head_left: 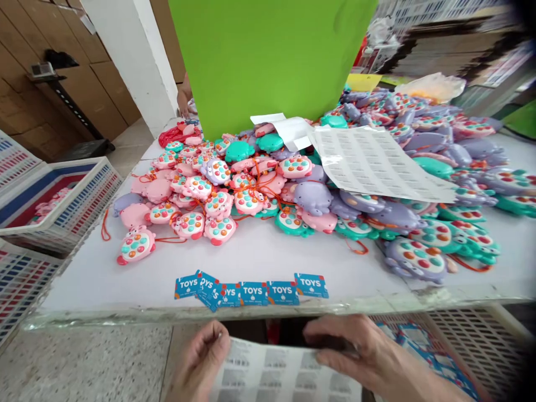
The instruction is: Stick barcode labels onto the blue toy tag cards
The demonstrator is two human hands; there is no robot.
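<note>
A sheet of printed barcode labels (pixel 268 373) is held below the table's front edge. My left hand (pixel 205 354) pinches its upper left corner between thumb and fingers. At the upper right edge, my right hand (pixel 360 346) has its thumb on the sheet, with the fingers bent above and behind it. Several blue TOYS cards (pixel 253 293) lie in an overlapping row along the table edge, just beyond my hands. Pink, purple and green animal-shaped toys with coloured buttons are piled behind them, including a pink toy (pixel 136 244) and a purple toy (pixel 415 260).
Another label sheet (pixel 381 159) rests on the pile beside a folded white paper (pixel 288 131). A green panel (pixel 272 61) stands behind the white table (pixel 146 285). Plastic crates (pixel 90 192) are at the left; another crate (pixel 481 335) holds blue cards below right. A person's hand (pixel 183 100) shows behind the panel.
</note>
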